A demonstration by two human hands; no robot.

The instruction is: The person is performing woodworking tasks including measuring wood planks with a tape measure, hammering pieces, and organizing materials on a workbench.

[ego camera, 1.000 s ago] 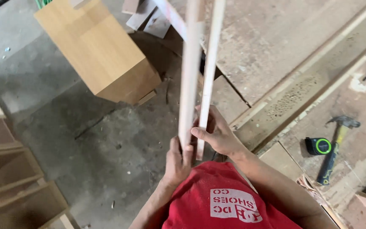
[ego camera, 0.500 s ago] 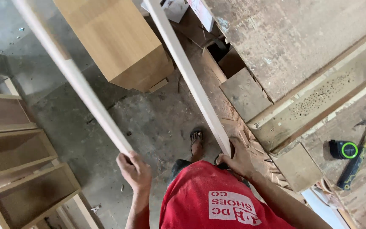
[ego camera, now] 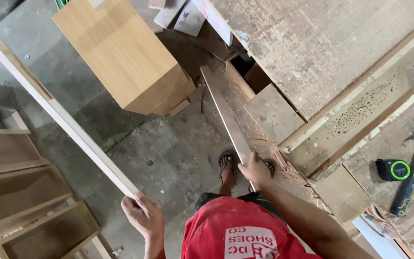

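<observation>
Over concrete floor (ego camera: 168, 158), left hand (ego camera: 142, 218) is gripping a white strip (ego camera: 58, 115); right hand (ego camera: 255, 170) is gripping a wooden strip (ego camera: 226, 115), both apart, neither set down.

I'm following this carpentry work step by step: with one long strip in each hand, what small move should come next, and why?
Probably lower the right-hand strip fully down beside the workbench and let go. The right hand grips its near end low by the feet, the far end angled down toward the floor by the wooden box, while the left hand holds the white strip raised out to the left.
</observation>
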